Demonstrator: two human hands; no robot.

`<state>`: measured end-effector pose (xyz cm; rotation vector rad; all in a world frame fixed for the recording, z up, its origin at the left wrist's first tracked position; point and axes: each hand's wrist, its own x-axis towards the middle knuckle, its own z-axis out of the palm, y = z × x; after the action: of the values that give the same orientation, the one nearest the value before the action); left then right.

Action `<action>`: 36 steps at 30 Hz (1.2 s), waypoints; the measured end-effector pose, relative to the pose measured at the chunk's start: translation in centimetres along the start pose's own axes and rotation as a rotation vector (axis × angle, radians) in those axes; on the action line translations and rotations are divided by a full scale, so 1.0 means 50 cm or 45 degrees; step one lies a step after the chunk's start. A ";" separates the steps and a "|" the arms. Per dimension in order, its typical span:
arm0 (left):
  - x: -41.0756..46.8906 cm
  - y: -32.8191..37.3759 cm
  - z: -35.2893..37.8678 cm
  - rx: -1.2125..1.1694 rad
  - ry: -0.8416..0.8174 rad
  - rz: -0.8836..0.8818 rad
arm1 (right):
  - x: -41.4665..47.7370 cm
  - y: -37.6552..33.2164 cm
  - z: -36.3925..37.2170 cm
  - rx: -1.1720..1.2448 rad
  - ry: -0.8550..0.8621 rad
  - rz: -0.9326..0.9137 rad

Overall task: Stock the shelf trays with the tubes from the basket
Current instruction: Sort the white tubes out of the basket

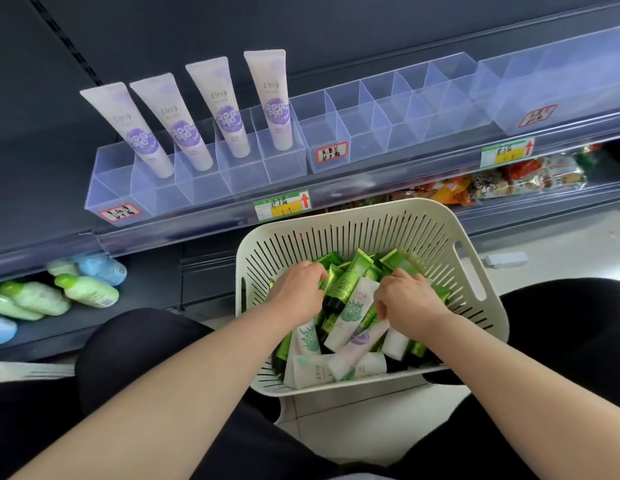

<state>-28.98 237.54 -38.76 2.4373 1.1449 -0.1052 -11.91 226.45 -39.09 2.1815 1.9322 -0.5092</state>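
Dark shelving fills the background, with a clear divided tray (pixel 197 181) on the shelf edge holding four purple-label tubes (pixel 147 128) upright in its back compartments, up and left of both sets of fingers. Below it, a pale slotted basket (pixel 370 223) sits between the person's knees, heaped with green tubes (pixel 351 277) and white ones (pixel 353 311). Left hand (pixel 296 289) is knuckles-up, fingers curled into the pile at its left; right hand (pixel 407 299) likewise, fingers bent onto tubes, exact grasp not discernible.

Shop: price-tagged shelf (pixel 282 205), stocked trays (pixel 197 178)
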 end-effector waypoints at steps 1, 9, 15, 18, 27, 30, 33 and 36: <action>0.001 0.002 0.003 -0.002 -0.006 0.006 | -0.002 0.002 0.006 0.015 0.004 0.021; 0.002 0.005 0.014 -0.010 -0.013 0.022 | -0.006 0.008 0.020 -0.091 -0.229 0.210; 0.001 -0.011 0.014 0.038 0.011 -0.025 | -0.001 -0.011 0.033 0.217 -0.253 0.273; 0.001 -0.024 0.012 0.077 -0.002 -0.078 | -0.001 -0.014 0.032 0.096 -0.202 0.264; -0.003 -0.034 0.016 0.131 -0.060 -0.122 | 0.003 -0.009 0.029 0.229 -0.301 0.289; -0.005 -0.034 0.015 0.172 -0.105 -0.155 | 0.001 -0.003 0.010 0.601 -0.235 0.298; -0.005 -0.037 0.016 0.208 -0.161 -0.188 | -0.002 -0.001 -0.021 0.905 -0.165 0.232; -0.006 -0.037 0.019 0.221 -0.212 -0.204 | -0.008 -0.006 -0.057 1.042 -0.077 0.174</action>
<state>-30.47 237.97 -40.21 2.4256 1.3002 -0.4659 -11.87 227.14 -36.30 2.6534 1.6902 -1.5319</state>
